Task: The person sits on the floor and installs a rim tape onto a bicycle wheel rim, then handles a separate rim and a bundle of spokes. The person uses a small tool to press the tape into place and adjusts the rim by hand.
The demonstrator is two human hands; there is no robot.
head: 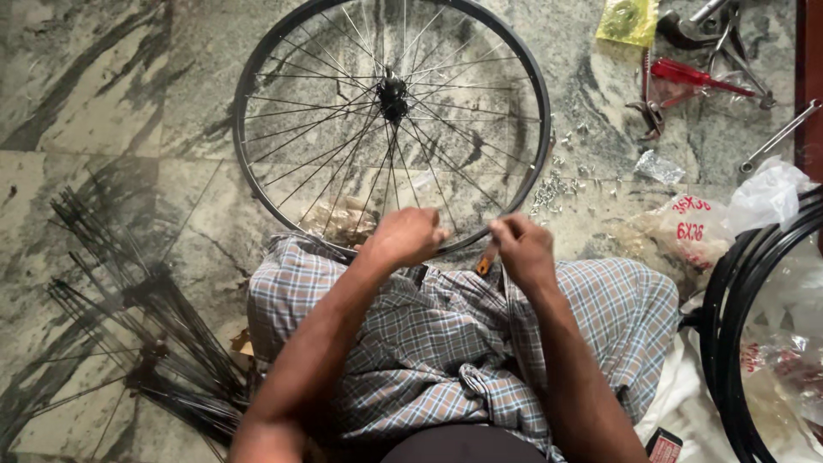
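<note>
Spoked wheel (390, 120), upper centre, near rim resting on lap. Left hand (405, 236) closed over rim; right hand (520, 247) pinching a spoke at rim. Probably light, stiff; spokes thin, bendable — grip by rim.

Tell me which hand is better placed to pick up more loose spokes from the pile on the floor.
Left, probably. The spoke pile lies on the floor on that side, beside the left hand's arm. The right hand is at the wheel rim too, but would have to cross the lap.
</note>
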